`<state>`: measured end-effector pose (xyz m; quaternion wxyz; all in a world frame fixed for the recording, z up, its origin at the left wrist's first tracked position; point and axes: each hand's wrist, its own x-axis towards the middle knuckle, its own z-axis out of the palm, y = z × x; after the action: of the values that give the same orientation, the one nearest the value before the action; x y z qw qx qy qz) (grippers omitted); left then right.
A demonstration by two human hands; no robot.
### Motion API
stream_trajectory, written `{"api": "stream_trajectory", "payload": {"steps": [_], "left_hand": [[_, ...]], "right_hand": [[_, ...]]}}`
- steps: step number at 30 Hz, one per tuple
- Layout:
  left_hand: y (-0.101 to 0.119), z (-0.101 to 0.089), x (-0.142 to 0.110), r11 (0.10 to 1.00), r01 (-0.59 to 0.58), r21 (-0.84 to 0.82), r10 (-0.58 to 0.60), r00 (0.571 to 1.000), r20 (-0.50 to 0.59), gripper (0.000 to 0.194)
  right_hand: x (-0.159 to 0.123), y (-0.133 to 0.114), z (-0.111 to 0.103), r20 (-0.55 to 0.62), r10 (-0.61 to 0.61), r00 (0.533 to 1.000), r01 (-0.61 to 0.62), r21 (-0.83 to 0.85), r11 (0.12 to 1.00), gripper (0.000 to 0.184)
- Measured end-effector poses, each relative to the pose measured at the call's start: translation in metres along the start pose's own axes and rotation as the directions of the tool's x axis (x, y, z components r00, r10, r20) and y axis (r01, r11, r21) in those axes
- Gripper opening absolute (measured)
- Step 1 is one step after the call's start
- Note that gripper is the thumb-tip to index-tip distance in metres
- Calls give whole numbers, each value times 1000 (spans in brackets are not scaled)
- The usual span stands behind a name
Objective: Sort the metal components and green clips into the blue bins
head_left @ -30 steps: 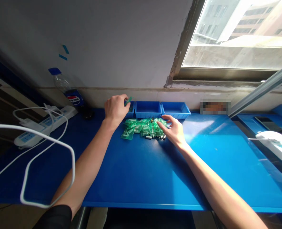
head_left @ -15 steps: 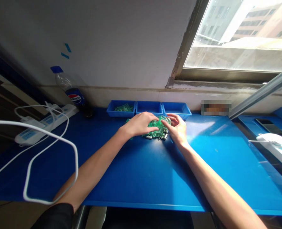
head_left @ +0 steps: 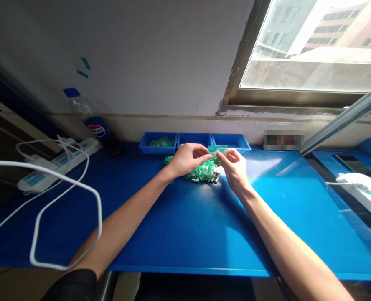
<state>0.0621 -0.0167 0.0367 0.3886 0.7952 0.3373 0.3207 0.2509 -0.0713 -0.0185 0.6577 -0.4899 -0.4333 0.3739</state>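
A heap of green see-through flat pieces [head_left: 201,170] lies on the blue table, with several small black-and-silver parts [head_left: 216,180] at its front edge. Above the heap, my right hand [head_left: 235,169] is closed, pinching a few green see-through strips [head_left: 217,149] between thumb and fingers. My left hand [head_left: 187,161] comes in from the other side, thumb and fingertips pinched together at the left edge of those strips. How firmly it grips them is hard to see. The hands partly cover the heap.
Three blue bins [head_left: 195,139] stand in a row by the wall; the left one holds green pieces [head_left: 162,142]. A cola bottle [head_left: 99,129], a white power strip [head_left: 44,175] and a looping white cable [head_left: 100,209] are at left. Another power strip [head_left: 361,190] sits right.
My fingers have come up out of the heap with green strips pinched in the right hand. The left fingers have closed and moved right, toward the strips.
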Motion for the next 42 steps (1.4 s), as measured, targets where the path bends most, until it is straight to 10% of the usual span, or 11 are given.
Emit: {"api": "stream_trajectory", "payload": {"steps": [9, 14, 19, 26, 31, 42], "left_hand": [[2, -4, 2, 996, 40, -78, -42, 999, -27, 20], [7, -33, 2, 967, 16, 253, 46, 971, -235, 14], [-5, -64, -1, 702, 260, 663, 76, 899, -432, 16], [-15, -51, 3, 751, -22, 660, 89, 994, -67, 31], [-9, -27, 0, 822, -268, 502, 135, 949, 285, 38], [-16, -15, -2, 814, -223, 536, 57, 949, 309, 30]], "right_hand": [[-5, 0, 0, 92, 30, 995, -16, -141, 990, 43], [-3, -1, -1, -32, -80, 996, 64, -346, 936, 46], [-1, 7, -6, -9, -127, 992, 92, -645, 759, 51], [-3, 15, -6, 39, -61, 997, 72, -590, 804, 52], [-1, 14, -7, -2, -44, 999, 37, -494, 869, 51], [0, 10, -9, -107, -13, 994, -32, -415, 909, 36]]}}
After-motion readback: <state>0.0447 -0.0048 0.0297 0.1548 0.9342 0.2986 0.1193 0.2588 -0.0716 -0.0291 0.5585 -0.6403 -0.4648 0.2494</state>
